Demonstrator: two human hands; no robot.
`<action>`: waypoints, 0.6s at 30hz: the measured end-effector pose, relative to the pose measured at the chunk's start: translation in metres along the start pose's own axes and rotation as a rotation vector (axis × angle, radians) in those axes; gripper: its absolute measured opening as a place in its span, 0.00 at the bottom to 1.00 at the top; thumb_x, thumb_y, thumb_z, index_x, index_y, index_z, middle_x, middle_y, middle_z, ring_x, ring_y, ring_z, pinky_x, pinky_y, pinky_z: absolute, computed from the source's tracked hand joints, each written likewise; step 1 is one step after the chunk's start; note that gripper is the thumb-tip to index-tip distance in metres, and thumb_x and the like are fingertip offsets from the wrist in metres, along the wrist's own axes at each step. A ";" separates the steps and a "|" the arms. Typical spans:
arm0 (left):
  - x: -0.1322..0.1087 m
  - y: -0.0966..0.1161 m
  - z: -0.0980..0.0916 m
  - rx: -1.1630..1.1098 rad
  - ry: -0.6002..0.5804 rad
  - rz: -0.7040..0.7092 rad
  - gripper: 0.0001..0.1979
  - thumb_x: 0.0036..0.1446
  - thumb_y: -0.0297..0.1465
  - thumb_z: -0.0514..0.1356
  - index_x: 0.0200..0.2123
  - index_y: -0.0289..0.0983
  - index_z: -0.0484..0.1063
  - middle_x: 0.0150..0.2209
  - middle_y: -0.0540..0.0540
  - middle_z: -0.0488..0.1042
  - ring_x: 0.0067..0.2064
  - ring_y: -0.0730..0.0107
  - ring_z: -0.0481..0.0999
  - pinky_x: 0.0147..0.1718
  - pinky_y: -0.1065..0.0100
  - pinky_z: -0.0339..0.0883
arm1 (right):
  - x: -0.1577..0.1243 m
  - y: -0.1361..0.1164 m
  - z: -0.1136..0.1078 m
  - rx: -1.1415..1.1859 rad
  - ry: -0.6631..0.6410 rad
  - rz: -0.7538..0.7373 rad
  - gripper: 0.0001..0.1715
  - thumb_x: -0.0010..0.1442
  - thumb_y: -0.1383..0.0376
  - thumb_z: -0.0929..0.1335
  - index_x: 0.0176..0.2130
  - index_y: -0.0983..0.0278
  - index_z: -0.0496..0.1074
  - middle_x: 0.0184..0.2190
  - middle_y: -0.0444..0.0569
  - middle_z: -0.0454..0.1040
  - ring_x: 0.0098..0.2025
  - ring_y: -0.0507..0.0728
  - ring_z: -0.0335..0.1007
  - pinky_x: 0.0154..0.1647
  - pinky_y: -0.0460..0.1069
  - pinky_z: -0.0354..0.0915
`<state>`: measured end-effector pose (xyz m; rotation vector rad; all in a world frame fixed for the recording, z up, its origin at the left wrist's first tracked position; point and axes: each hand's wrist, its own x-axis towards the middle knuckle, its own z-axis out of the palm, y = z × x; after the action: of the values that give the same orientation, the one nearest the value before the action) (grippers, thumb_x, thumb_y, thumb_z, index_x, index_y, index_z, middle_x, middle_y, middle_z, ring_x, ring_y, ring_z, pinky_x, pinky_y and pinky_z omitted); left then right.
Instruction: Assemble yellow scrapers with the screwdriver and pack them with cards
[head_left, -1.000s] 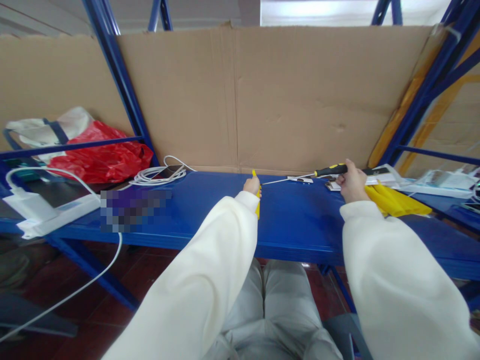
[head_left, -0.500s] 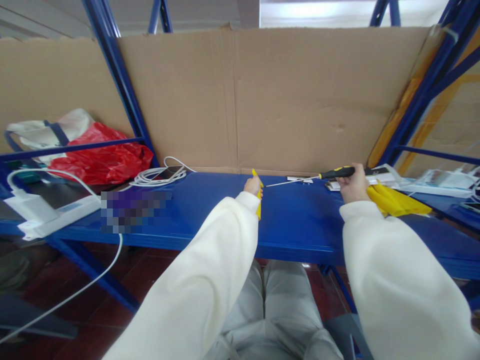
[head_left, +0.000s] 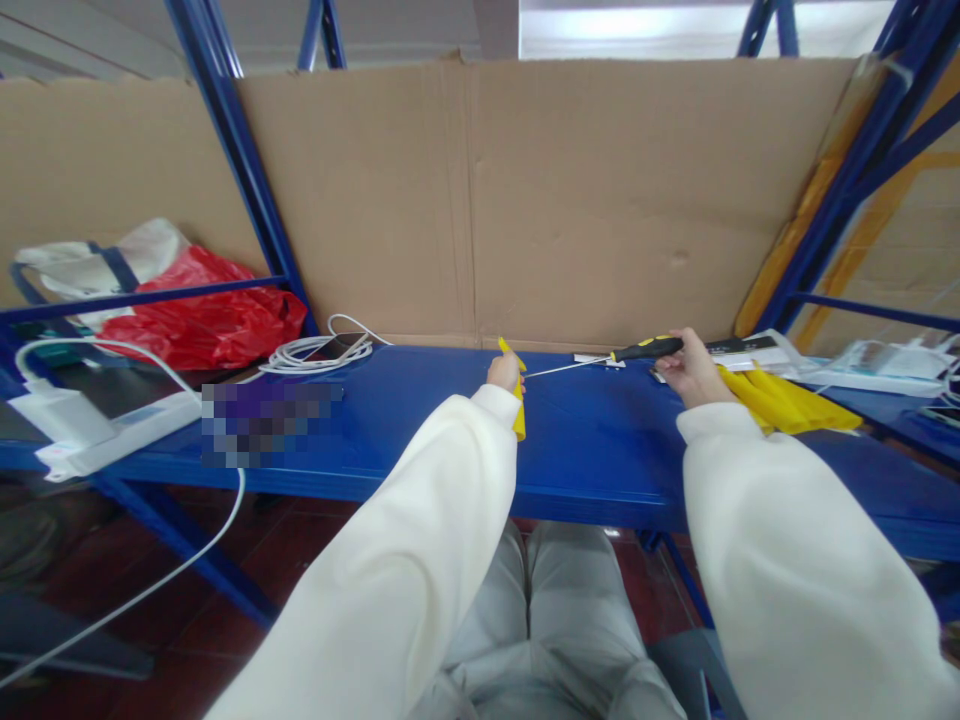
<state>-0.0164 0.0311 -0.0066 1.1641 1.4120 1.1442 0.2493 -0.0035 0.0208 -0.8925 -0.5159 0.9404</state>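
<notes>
My left hand [head_left: 504,372] is closed round a thin yellow piece [head_left: 517,412] that sticks out above and below the fist, held over the blue shelf [head_left: 585,450]. My right hand [head_left: 691,372] grips the black-and-yellow handle of a screwdriver [head_left: 643,349]. Its thin metal shaft points left, with the tip close to my left hand. Both arms wear white sleeves. A small white part [head_left: 596,358] lies on the shelf under the shaft.
Folded yellow sheets [head_left: 787,402] and a white power strip [head_left: 870,380] lie to the right. A coiled white cable with a phone [head_left: 322,348] sits at the back left, beside a red bag [head_left: 202,310] and a white charger [head_left: 90,425]. Cardboard [head_left: 525,200] backs the shelf.
My right hand lifted the screwdriver off the shelf and carried it left, so its tip now lies nearer my left hand. The yellow piece tilted slightly.
</notes>
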 end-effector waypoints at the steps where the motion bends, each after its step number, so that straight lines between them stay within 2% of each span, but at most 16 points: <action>1: 0.000 0.000 0.000 0.008 0.001 0.004 0.24 0.71 0.42 0.43 0.46 0.32 0.73 0.23 0.49 0.69 0.19 0.72 0.68 0.22 0.70 0.63 | -0.004 0.000 0.004 -0.015 0.002 0.047 0.17 0.63 0.73 0.63 0.26 0.60 0.53 0.15 0.33 0.50 0.12 0.44 0.40 0.10 0.39 0.48; 6: 0.001 0.001 -0.001 0.019 -0.004 0.003 0.24 0.71 0.41 0.43 0.46 0.31 0.73 0.24 0.47 0.72 0.19 0.72 0.68 0.22 0.69 0.64 | -0.017 0.004 0.016 -0.163 0.000 0.164 0.18 0.64 0.71 0.62 0.25 0.59 0.52 0.12 0.34 0.46 0.13 0.45 0.40 0.12 0.39 0.48; 9: 0.001 0.002 -0.001 0.018 -0.014 0.001 0.24 0.71 0.39 0.43 0.48 0.31 0.73 0.25 0.47 0.72 0.18 0.73 0.67 0.21 0.70 0.63 | -0.020 0.009 0.015 -0.334 -0.051 0.239 0.19 0.65 0.69 0.61 0.24 0.59 0.52 0.11 0.34 0.45 0.14 0.46 0.41 0.13 0.41 0.49; 14: 0.001 0.002 0.000 0.045 -0.016 -0.004 0.25 0.71 0.39 0.42 0.49 0.30 0.73 0.25 0.47 0.72 0.18 0.73 0.67 0.22 0.69 0.63 | -0.024 0.020 0.015 -0.659 -0.204 0.343 0.16 0.67 0.66 0.60 0.26 0.60 0.57 0.12 0.38 0.54 0.14 0.48 0.49 0.14 0.42 0.49; 18: -0.001 0.002 0.000 0.048 -0.016 0.008 0.25 0.71 0.40 0.42 0.47 0.31 0.74 0.24 0.47 0.71 0.18 0.73 0.67 0.21 0.70 0.63 | -0.030 0.029 0.020 -0.885 -0.260 0.420 0.17 0.70 0.63 0.60 0.28 0.62 0.62 0.15 0.43 0.65 0.15 0.48 0.58 0.15 0.41 0.54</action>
<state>-0.0160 0.0307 -0.0045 1.2113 1.4305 1.1097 0.2060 -0.0122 0.0070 -1.7317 -1.0310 1.2345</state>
